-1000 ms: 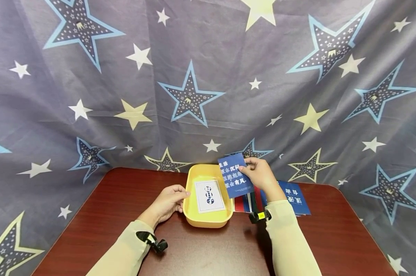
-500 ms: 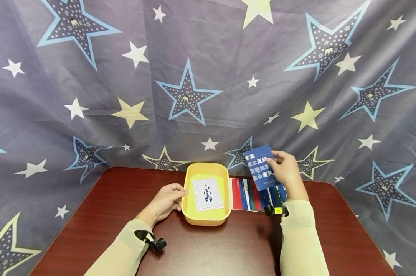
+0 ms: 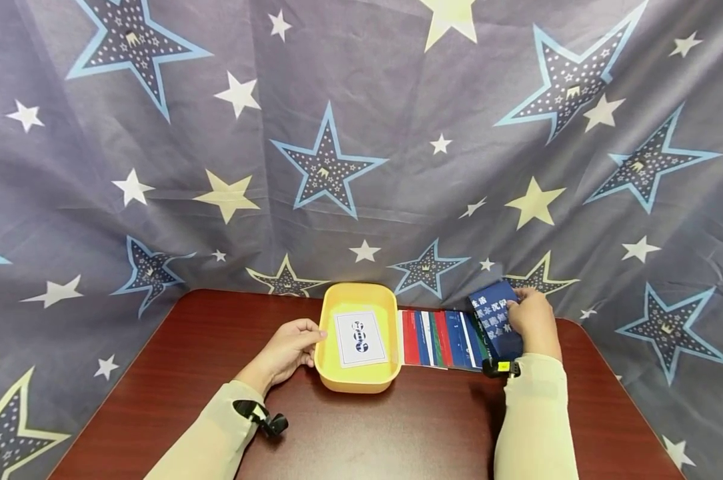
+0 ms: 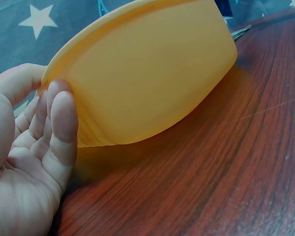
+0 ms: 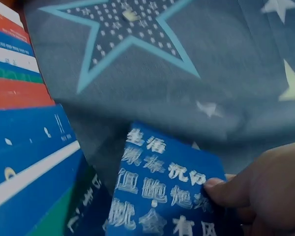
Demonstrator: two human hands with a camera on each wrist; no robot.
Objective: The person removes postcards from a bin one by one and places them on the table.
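Note:
My left hand (image 3: pixel 287 353) pinches the left rim of a yellow plastic basin (image 3: pixel 357 387), thumb over the edge and fingers against the outer wall, as the left wrist view shows. Inside the basin lies a white card (image 3: pixel 361 339) with a dark round design. At the right, my right hand (image 3: pixel 534 320) holds a blue card (image 3: pixel 495 319) with white Chinese characters, thumb on its face. That card is tilted over the right end of a row of overlapping cards (image 3: pixel 436 339). In the right wrist view the thumb (image 5: pixel 217 189) presses the blue card's right edge.
The overlapping red, blue, white and green cards run rightward from beside the basin on the dark red wooden table (image 3: pixel 361 443). Behind the table's back edge hangs a grey cloth (image 3: pixel 397 220) with stars. Black camera straps are on both wrists.
My right hand has carried the blue card from beside the basin rightward and down to the far end of the card row. My left hand stays on the basin.

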